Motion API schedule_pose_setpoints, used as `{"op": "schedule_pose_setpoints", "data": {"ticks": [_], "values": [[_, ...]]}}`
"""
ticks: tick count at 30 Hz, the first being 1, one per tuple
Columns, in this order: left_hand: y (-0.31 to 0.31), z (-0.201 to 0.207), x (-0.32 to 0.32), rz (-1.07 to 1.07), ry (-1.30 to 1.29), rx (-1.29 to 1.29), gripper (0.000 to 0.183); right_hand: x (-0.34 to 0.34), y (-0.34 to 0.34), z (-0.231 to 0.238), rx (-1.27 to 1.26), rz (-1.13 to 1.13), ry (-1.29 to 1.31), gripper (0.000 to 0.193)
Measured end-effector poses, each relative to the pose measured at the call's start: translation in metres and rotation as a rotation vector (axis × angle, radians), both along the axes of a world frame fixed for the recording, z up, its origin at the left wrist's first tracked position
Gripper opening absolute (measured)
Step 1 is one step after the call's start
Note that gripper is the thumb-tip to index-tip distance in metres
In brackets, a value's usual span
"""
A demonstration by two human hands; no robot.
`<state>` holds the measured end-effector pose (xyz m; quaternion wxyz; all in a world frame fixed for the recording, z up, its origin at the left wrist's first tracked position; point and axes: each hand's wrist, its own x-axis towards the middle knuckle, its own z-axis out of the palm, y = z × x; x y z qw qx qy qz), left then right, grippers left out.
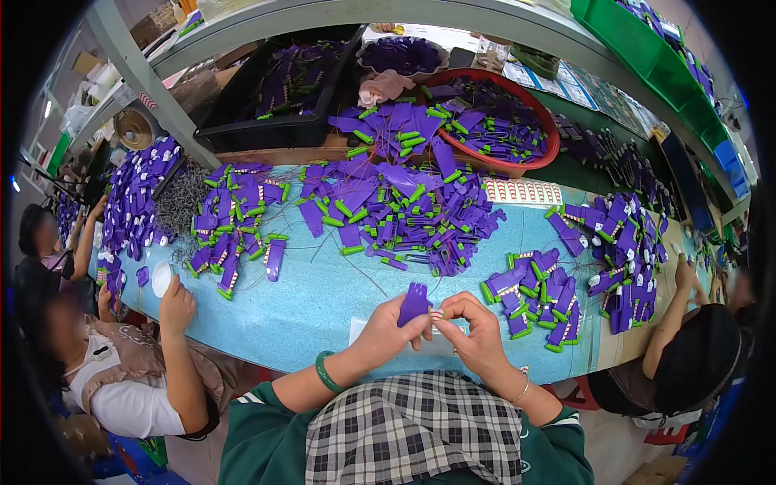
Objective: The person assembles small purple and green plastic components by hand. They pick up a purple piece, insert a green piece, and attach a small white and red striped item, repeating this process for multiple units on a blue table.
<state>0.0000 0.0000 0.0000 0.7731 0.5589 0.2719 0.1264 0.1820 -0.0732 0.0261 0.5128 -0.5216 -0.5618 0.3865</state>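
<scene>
In front of my apron, my left hand (384,335) grips a flat purple plastic piece (415,302) that is notched at its top end. My right hand (475,333) pinches a small red-and-white striped sticker (437,315) close beside the purple piece, its fingertips near those of my left hand. Under my hands lies a whitish sheet or bag (360,327), partly covered. To the right is a pile of purple pieces with green ends (537,299), several bearing striped strips. A big heap of purple and green parts (420,214) lies beyond my hands.
A sheet of striped stickers (525,192) lies behind the heap. A red basin (552,149) and a black crate (267,133) of parts stand at the back. More piles flank both sides. A co-worker at left holds a white round dish (162,279); another sits at right.
</scene>
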Motion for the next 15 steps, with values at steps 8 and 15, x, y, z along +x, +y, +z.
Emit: {"op": "schedule_pose_setpoints", "data": {"ticks": [8,15], "values": [[-0.014,0.014,0.011,0.261,-0.347,-0.491,0.041,-0.007,0.0,-0.002,-0.273,-0.056,0.401,0.01],[-0.016,0.017,0.013,0.254,-0.365,-0.518,0.041,-0.01,0.0,-0.007,-0.279,-0.106,0.385,0.011]]}}
